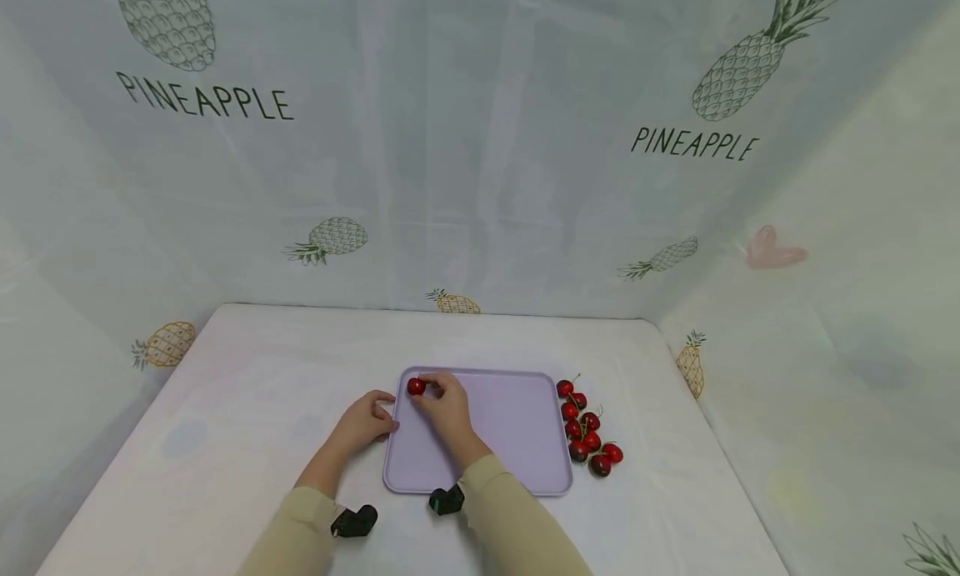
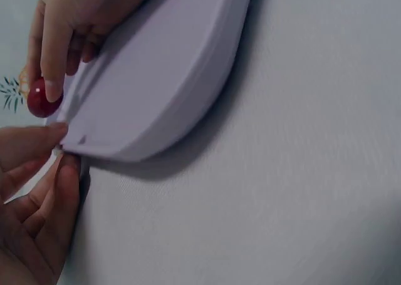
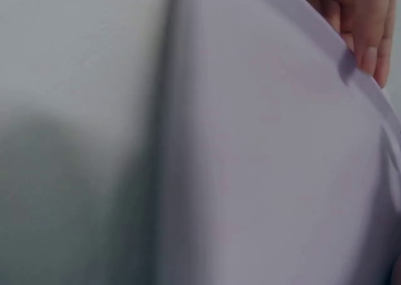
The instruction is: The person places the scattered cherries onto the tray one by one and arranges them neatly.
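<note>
A lavender rectangular tray (image 1: 513,430) lies on the table. My left hand (image 1: 358,426) is at its left rim, pinching the edge between thumb and fingers, as the left wrist view also shows. Over the tray's far left corner, my right hand (image 1: 448,411) holds a red cherry (image 1: 416,386) at the fingertips. Seen from the left wrist, this cherry (image 2: 39,103) is round and glossy, with a fingertip lying against it. The right wrist view shows mostly the tray (image 3: 269,141) and the left fingers at its rim; the cherry is out of that view.
Several dark red cherries (image 1: 592,441), some with green stems, lie in a group just beyond the tray's right edge. A pale cloth (image 1: 262,376) covers the table. Behind stands a curtain (image 1: 465,167) printed with pineapples. Black devices (image 1: 355,522) sit at both wrists.
</note>
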Motion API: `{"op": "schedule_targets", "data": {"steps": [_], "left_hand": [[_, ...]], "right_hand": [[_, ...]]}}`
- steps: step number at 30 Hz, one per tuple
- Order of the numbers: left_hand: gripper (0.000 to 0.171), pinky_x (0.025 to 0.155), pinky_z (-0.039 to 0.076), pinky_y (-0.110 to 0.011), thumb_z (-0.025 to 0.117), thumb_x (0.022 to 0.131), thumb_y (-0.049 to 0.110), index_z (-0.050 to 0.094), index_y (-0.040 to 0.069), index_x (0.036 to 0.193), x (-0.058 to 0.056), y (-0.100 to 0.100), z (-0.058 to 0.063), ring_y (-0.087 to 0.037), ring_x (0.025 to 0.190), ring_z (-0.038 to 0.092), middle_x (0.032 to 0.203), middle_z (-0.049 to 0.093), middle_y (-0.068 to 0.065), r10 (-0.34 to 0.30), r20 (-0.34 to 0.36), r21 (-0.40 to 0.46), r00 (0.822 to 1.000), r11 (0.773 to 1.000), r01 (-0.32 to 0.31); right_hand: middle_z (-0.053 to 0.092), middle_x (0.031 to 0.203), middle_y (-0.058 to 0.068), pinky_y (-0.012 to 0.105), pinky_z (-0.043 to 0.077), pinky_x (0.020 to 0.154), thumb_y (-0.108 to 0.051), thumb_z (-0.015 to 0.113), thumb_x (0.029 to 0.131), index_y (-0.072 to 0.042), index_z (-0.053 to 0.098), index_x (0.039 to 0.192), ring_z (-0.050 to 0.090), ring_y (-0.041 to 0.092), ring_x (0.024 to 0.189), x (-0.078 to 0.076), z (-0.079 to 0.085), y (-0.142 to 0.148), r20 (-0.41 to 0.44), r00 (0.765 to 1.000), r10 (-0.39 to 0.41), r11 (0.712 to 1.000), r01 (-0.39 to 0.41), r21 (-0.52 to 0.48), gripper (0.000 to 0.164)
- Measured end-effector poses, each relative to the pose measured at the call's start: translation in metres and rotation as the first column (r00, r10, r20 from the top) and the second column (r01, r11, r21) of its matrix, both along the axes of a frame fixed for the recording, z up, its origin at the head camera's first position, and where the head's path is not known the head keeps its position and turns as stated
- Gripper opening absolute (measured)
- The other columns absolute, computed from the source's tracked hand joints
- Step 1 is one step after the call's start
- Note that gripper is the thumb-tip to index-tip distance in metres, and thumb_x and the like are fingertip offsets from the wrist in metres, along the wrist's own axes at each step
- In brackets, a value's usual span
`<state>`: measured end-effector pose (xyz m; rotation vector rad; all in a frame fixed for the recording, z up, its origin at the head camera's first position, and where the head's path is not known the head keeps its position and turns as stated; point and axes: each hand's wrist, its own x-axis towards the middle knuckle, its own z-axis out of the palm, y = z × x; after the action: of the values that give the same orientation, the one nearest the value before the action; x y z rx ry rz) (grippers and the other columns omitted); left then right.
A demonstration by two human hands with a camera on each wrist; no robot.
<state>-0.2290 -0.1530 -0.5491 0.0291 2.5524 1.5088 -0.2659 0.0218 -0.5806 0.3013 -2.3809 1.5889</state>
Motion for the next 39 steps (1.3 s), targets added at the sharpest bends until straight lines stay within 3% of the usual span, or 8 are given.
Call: {"op": "schedule_targets", "data": {"steps": [4,7,14,21,32,39], "left_hand": [[0.043,0.056,0.049,-0.029,0.070,0.082,-0.002,0.057,-0.007,0.123,-0.002,0.004,-0.007,-0.015,0.058,0.059,0.080,0.064,-0.006,0.074,-0.019,0.065,0.997,0.995,-0.073],[0.042,0.058,0.051,-0.029,0.069,0.083,-0.002,0.059,-0.006,0.123,-0.004,0.006,-0.012,-0.015,0.062,0.061,0.087,0.065,-0.008,0.111,-0.041,0.093,0.993,0.990,-0.106],[0.039,0.058,0.052,-0.026,0.070,0.084,0.000,0.062,-0.003,0.122,-0.009,0.007,-0.022,-0.013,0.064,0.062,0.093,0.066,-0.009,0.189,-0.064,0.125,0.980,0.976,-0.180],[0.038,0.064,0.044,-0.028,0.072,0.085,0.008,0.065,0.001,0.122,-0.005,0.009,-0.025,-0.012,0.072,0.058,0.100,0.068,-0.009,0.178,-0.139,0.008,0.974,0.984,-0.178],[0.044,0.073,0.046,-0.034,0.072,0.086,0.011,0.063,0.004,0.128,-0.009,0.008,-0.032,-0.012,0.079,0.061,0.105,0.067,-0.006,0.160,-0.105,-0.028,0.981,0.986,-0.164],[0.045,0.076,0.050,-0.031,0.069,0.087,0.004,0.059,0.002,0.131,-0.009,0.005,-0.025,-0.018,0.088,0.066,0.112,0.067,-0.011,0.164,-0.081,0.078,0.983,0.984,-0.158]], "right_hand": [[0.065,0.092,-0.001,0.026,0.048,0.073,-0.006,0.083,0.074,-0.007,0.074,0.101,0.057,0.011,0.082,-0.003,-0.004,0.001,-0.093,0.996,-0.001,1.000,0.002,0.018,0.028],[0.065,0.091,-0.003,0.024,0.047,0.070,-0.006,0.083,0.074,-0.008,0.074,0.102,0.056,0.007,0.081,-0.004,-0.006,0.001,-0.105,0.994,-0.010,1.000,0.011,0.008,0.029],[0.066,0.089,-0.001,0.025,0.046,0.069,-0.008,0.085,0.072,-0.011,0.075,0.103,0.056,0.010,0.078,-0.007,-0.007,-0.002,0.016,1.000,-0.021,0.999,0.020,0.028,0.032],[0.068,0.092,-0.004,0.022,0.046,0.071,-0.012,0.086,0.073,-0.013,0.075,0.104,0.055,0.006,0.077,-0.011,-0.010,-0.001,-0.003,1.000,-0.015,0.988,0.015,0.157,0.032],[0.067,0.089,-0.002,0.023,0.045,0.070,-0.013,0.086,0.073,-0.013,0.076,0.103,0.054,0.008,0.078,-0.011,-0.006,0.003,0.004,1.000,0.031,0.981,-0.031,0.189,0.032],[0.066,0.089,-0.005,0.022,0.044,0.071,-0.015,0.086,0.073,-0.015,0.075,0.104,0.052,0.006,0.078,-0.011,-0.006,0.002,0.027,0.999,0.028,0.977,-0.033,0.209,0.032]]}}
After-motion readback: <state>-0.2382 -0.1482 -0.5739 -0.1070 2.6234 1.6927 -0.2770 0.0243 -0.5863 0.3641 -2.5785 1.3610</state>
